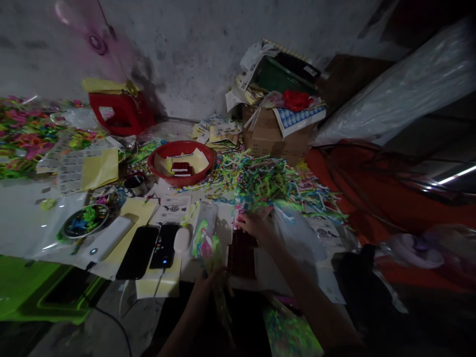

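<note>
Clear packet (207,233) of bright toy pieces, upright in the left hand (208,282) at the near edge of the littered work surface.

Head view: the left hand's fingers are closed around the packet's lower end, low in the middle of the picture. The right hand (256,225) reaches forward just beside it, fingers curled down onto the near fringe of the pile of coloured strips (260,181); whether it pinches anything I cannot tell in the dim light. Two dark phones (150,250) lie to the left of the packet, a red bowl (181,161) with yellow cards sits farther back, and a cardboard box (275,134) stands behind the pile.
</note>
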Tool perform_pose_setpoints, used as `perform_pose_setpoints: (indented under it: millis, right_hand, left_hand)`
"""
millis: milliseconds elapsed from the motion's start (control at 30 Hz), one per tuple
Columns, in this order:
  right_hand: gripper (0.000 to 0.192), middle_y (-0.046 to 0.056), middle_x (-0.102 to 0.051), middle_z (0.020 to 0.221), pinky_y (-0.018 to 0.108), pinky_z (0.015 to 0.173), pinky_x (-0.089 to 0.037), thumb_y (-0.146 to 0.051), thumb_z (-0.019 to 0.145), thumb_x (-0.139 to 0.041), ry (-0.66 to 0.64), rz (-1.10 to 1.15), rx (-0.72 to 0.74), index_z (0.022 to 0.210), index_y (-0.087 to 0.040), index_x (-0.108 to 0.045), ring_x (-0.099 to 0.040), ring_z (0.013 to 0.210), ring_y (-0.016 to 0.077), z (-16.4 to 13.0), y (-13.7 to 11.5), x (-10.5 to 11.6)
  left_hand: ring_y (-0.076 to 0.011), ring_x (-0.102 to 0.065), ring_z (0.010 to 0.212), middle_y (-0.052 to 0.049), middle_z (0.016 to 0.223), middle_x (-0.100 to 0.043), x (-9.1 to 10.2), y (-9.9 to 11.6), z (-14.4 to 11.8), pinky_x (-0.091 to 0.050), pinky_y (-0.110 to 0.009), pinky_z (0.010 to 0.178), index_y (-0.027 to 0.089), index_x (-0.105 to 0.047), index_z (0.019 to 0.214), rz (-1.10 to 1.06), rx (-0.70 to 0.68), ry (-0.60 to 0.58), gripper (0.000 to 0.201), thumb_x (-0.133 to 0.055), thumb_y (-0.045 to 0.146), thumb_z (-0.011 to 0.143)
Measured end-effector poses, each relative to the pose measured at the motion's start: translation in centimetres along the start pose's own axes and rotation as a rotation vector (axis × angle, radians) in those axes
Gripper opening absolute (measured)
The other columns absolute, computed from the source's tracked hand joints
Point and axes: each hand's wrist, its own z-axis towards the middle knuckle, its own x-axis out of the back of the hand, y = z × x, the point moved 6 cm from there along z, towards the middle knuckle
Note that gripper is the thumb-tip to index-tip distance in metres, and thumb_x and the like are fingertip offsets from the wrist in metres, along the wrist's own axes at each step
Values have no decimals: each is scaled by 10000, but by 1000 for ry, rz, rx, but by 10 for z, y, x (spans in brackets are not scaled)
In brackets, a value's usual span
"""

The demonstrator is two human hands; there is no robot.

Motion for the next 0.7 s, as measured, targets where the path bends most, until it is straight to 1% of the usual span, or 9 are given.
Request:
perform_pose_setpoints:
  millis: [100, 167, 267, 333, 400, 500, 567, 633, 700]
  right_hand:
    - [127, 77, -707, 816, 283, 760, -439, -225, 852, -572, 26, -36, -18, 867, -158, -678, -646, 809, 207, -3, -2, 3]
    - [140, 126, -708, 913, 355, 836, -434, -234, 836, -596, 76, -69, -41, 914, -148, -675, -644, 898, 263, -8, -3, 4]
    - [301, 196, -694, 967, 445, 842, -437, -325, 822, -624, 217, -66, -137, 1048, -129, -650, -644, 919, 339, -26, -7, 6]
    - [457, 199, -702, 919, 430, 760, -474, -415, 829, -599, 249, 25, -206, 1172, -113, -594, -665, 844, 340, -44, -12, 0]
    - [557, 167, -711, 896, 396, 711, -492, -454, 856, -537, 225, 151, -238, 1292, -109, -501, -679, 811, 315, -62, -19, -9]
    - [607, 144, -681, 1066, 379, 761, -488, -436, 869, -496, 248, 233, -282, 1390, -147, -380, -666, 929, 292, -85, -27, -12]
    - [509, 136, -649, 1143, 370, 811, -469, -410, 863, -497, 234, 264, -274, 1307, -162, -478, -640, 992, 277, -93, -30, -13]
    - [337, 104, -683, 1038, 330, 798, -464, -392, 871, -472, 81, 369, -159, 1068, -167, -627, -643, 932, 240, -93, -39, -22]
    - [297, 62, -696, 887, 281, 726, -465, -396, 872, -460, -108, 524, -4, 886, -176, -660, -639, 826, 198, -92, -50, -35]
  left_hand:
    - [-232, -683, 695, -73, 726, -721, -3, 3, 2, -514, -274, 601, 111, -707, 857, -34, -9, -13, 549, -881, 431, 447]
    - [-236, -686, 713, -77, 759, -727, -7, 6, 4, -511, -271, 592, 114, -706, 875, -78, -12, -34, 587, -889, 439, 421]
    - [-218, -685, 676, -60, 711, -724, -11, 13, 4, -510, -266, 595, 116, -704, 903, -111, -6, -51, 582, -887, 428, 446]
    - [-206, -680, 641, -51, 685, -723, -12, 18, 3, -517, -269, 605, 112, -703, 907, -107, -6, -59, 571, -886, 412, 457]
    - [-209, -684, 651, -63, 724, -733, -13, 24, 4, -524, -278, 619, 105, -702, 900, -100, -27, -84, 559, -882, 410, 467]
    - [-219, -688, 662, -75, 743, -738, -11, 28, 8, -524, -283, 618, 103, -698, 874, -78, -57, -90, 550, -882, 419, 463]
    - [-220, -686, 648, -71, 713, -732, -7, 27, 12, -517, -279, 599, 104, -694, 860, -29, -67, -57, 569, -880, 447, 446]
    - [-224, -687, 663, -74, 706, -729, -5, 26, 17, -513, -275, 598, 100, -691, 869, 39, -78, -43, 588, -872, 470, 449]
    - [-224, -684, 656, -74, 691, -723, -4, 26, 21, -506, -272, 591, 99, -688, 861, 96, -96, -31, 589, -866, 481, 449]
